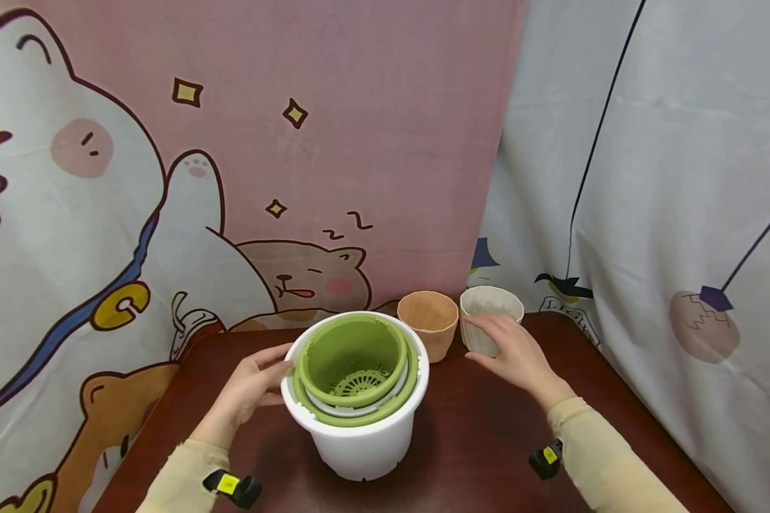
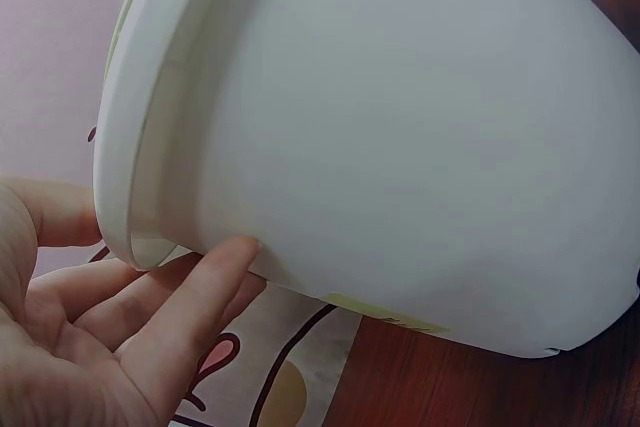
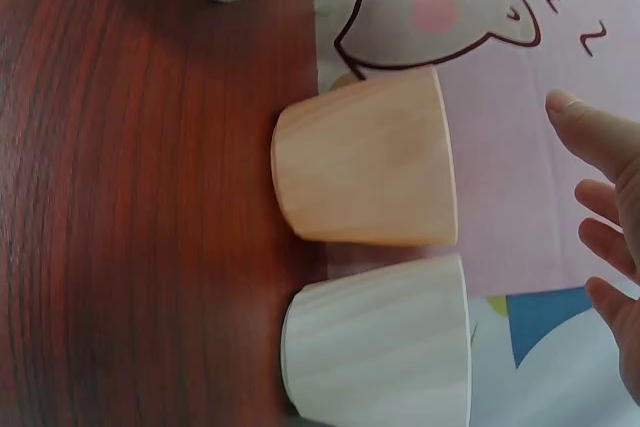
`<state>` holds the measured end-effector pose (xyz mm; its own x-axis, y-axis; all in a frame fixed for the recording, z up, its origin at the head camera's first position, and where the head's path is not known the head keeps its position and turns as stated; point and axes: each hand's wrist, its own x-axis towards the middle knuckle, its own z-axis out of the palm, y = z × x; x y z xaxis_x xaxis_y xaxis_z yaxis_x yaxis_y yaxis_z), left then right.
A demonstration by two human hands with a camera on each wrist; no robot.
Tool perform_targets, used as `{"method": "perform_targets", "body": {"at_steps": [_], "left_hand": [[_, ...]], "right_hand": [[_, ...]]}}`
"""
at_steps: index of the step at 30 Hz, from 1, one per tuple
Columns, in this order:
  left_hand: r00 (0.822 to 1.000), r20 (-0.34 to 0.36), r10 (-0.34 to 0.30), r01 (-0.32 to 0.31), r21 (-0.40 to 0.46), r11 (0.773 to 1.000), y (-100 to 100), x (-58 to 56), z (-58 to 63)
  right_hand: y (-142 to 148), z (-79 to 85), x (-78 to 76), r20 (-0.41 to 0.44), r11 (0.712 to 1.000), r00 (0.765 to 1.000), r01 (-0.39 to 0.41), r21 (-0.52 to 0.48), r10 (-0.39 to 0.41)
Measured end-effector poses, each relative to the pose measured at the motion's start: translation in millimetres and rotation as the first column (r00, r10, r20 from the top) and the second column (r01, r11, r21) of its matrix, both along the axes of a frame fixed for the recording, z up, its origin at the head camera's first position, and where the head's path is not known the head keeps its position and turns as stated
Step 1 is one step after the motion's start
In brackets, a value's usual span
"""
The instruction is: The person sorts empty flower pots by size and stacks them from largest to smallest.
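Note:
A white flowerpot (image 1: 366,445) stands on the table, with a green pot (image 1: 353,349) nested inside it and further green and white rims between them. My left hand (image 1: 250,385) holds the white pot at the left of its rim. In the left wrist view, the thumb is at the rim and a fingertip (image 2: 240,247) meets the wall below it. My right hand (image 1: 510,349), fingers spread and holding nothing, overlaps a cream ribbed pot (image 1: 481,303) in the head view. Beside that pot is a peach-orange pot (image 1: 426,320).
The dark red wooden table (image 1: 475,449) carries all the pots. Behind it hangs a pink cloth (image 1: 391,128) with cartoon animals, and a pale cloth (image 1: 667,178) hangs along the right side. Black wrist bands with yellow labels sit on both sleeves.

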<state>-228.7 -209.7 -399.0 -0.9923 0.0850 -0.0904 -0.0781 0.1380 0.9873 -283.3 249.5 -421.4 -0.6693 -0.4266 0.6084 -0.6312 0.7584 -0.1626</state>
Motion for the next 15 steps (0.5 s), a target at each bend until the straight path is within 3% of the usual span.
{"method": "perform_targets", "body": {"at_steps": [15], "left_hand": [[1.000,-0.003,0.001,-0.001,-0.002,1.000,0.5,-1.3,-3.2]], "right_hand": [[22.6,-5.2,-27.5,0.060,0.988,0.988,0.140,0.068,-0.144]]}}
